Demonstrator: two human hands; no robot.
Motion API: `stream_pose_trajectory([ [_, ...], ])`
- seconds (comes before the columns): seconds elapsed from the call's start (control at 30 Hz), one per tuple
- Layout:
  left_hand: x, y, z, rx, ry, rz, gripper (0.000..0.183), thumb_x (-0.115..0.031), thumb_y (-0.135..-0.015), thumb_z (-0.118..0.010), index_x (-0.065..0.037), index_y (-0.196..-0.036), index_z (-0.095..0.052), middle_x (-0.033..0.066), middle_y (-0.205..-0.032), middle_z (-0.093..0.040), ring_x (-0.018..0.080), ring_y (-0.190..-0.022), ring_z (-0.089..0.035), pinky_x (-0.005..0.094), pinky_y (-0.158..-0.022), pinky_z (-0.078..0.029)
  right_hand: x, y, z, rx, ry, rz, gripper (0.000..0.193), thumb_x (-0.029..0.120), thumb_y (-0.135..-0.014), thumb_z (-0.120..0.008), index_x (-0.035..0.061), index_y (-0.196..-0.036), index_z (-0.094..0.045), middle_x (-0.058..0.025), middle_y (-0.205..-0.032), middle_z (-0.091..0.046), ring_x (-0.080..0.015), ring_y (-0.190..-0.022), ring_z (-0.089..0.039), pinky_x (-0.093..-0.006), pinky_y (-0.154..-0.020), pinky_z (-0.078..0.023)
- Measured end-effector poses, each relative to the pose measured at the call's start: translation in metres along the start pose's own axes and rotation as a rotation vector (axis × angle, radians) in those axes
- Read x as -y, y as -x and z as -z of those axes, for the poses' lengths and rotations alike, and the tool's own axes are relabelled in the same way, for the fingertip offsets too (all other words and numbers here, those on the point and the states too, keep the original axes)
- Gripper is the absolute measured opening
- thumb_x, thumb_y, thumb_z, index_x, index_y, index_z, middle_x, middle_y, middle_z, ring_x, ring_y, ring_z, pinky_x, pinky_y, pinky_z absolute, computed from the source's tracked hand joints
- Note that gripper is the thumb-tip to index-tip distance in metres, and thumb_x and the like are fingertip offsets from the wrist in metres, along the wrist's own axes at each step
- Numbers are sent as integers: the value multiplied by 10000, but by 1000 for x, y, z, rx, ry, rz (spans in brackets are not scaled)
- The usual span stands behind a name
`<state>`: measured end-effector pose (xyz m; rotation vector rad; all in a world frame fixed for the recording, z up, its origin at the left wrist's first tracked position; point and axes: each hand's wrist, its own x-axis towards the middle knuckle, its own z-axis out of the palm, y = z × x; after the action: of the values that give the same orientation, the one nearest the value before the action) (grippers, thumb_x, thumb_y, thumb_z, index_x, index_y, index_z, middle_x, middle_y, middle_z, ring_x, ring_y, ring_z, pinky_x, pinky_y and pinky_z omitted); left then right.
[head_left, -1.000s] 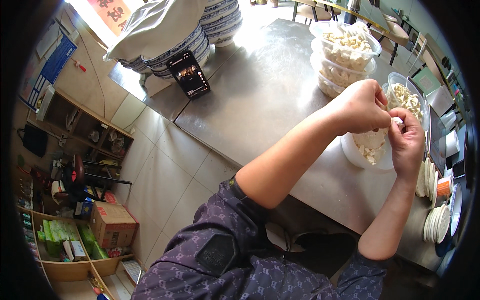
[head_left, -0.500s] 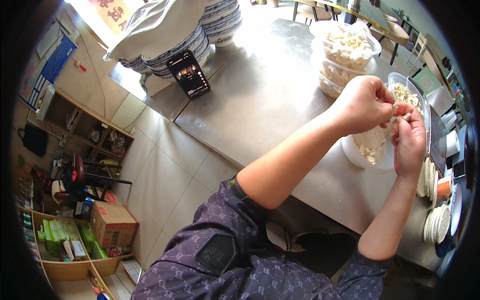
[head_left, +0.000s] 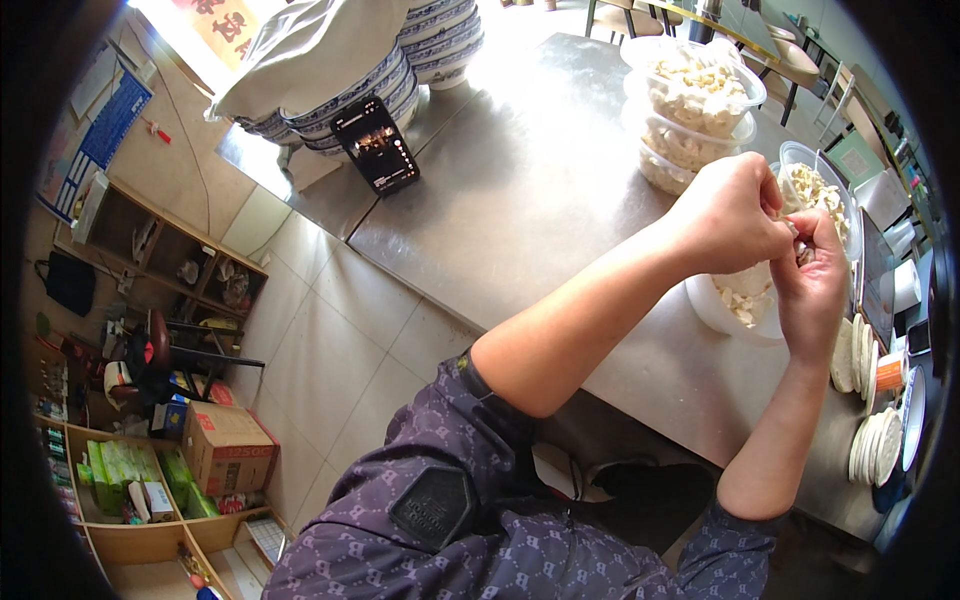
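Observation:
My left hand (head_left: 732, 212) and my right hand (head_left: 815, 270) meet at the right side of the metal table. Both are closed, fingertips pinched together around a small whitish piece of flatbread (head_left: 795, 228), mostly hidden by the fingers. Below them stands a white translucent bowl (head_left: 708, 308) with torn bread bits (head_left: 745, 300) in it; my left hand covers its far part. Just beyond my right hand, a clear plastic tub (head_left: 790, 152) holds more torn bits. Whole round flatbreads (head_left: 875, 445) stand in stacks along the right, near my right forearm.
Stacked clear tubs (head_left: 690, 175) full of bread bits stand past my left hand. A phone (head_left: 378, 148) leans against cloth-covered blue-and-white bowls (head_left: 440, 45) at the far left of the metal table (head_left: 520, 200). A white cup (head_left: 905, 287) and an orange-labelled container (head_left: 890, 372) sit at the right.
My hands have drawn closer together, the left fingers turning down against the right. The pale flat bread visible beneath my left hand before is now out of sight.

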<state>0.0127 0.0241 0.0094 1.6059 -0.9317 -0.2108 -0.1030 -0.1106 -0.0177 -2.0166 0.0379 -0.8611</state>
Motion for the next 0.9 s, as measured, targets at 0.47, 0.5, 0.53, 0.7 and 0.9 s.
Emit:
stream_pose_trajectory([
  [0.47, 10, -3, -8, -41, 175, -83, 187, -91, -833, -765, 53, -938, -708, 135, -829, -750, 151, -741, -728, 293, -687, -591, -5, -7, 13, -149, -48, -190, 123, 49, -988, -601, 38, -1099, -651, 57, -857, -577, -11, -682, -470, -187, -610, -393],
  [0.5, 10, -4, -10, -6, 270, -57, 172, -74, -853, -748, 58, -954, -701, 133, -838, -751, 146, -734, -727, 284, -675, -592, -5, -6, 13, -105, -229, -232, 159, 53, -1001, -594, 38, -1147, -655, 67, -852, -573, 2, -668, -457, -175, -591, -370],
  [0.53, 11, -5, -11, 29, 364, -32, 158, -56, -872, -730, 64, -970, -695, 130, -847, -751, 142, -727, -726, 274, -662, -592, -5, -4, 12, -60, -410, -273, 196, 57, -1013, -586, 37, -1194, -659, 76, -847, -568, 16, -654, -444, -163, -572, -348],
  [0.7, 11, -6, -10, 108, 466, 36, 143, -39, -869, -724, 52, -961, -666, 105, -831, -725, 127, -705, -708, 255, -636, -586, -5, -3, 4, -48, -354, -254, 207, 118, -1049, -625, 41, -1238, -654, 72, -849, -601, 28, -659, -448, -148, -567, -329],
  [0.9, 5, -3, -2, 84, 201, 93, 256, -121, -756, -801, 1, -907, -634, 54, -787, -658, 113, -711, -631, 280, -624, -528, 3, 1, -2, -51, -7, 6, 133, 58, -981, -714, 37, -1102, -662, 49, -906, -630, 2, -706, -473, -169, -629, -405],
])
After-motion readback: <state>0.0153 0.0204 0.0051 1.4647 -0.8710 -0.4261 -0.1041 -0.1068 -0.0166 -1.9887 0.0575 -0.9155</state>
